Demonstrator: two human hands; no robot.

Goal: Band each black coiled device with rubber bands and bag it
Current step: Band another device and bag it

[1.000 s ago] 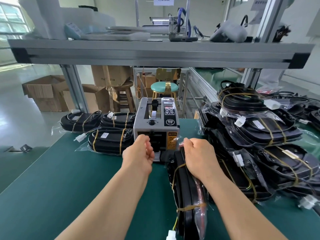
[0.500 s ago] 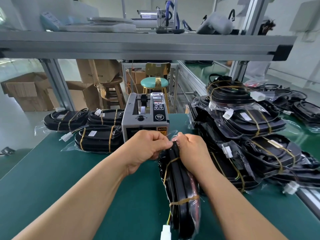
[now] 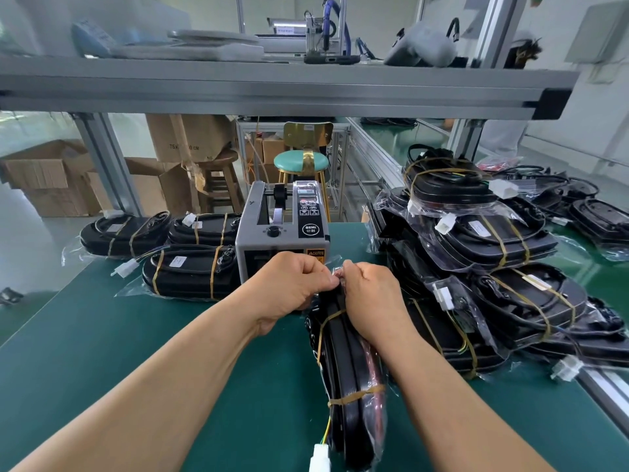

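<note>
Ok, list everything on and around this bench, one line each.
held device: one, black, clear-bagged, two tan bands, on edge at centre front
white connector: one, white, at its near end
tape dispenser: one, grey, centre rear
left devices: three, black, bagged, left of dispenser
right devices: piled, count unclear, black, bagged, right side
mat: one, green, covers bench
teal stool: one, teal seat, behind bench
wooden stool: one, brown, behind bench
cardboard boxes: several, brown, floor at left rear
shelf: one, grey, overhead
left hand: one, pinches bag top
right hand: one, pinches bag top
</note>
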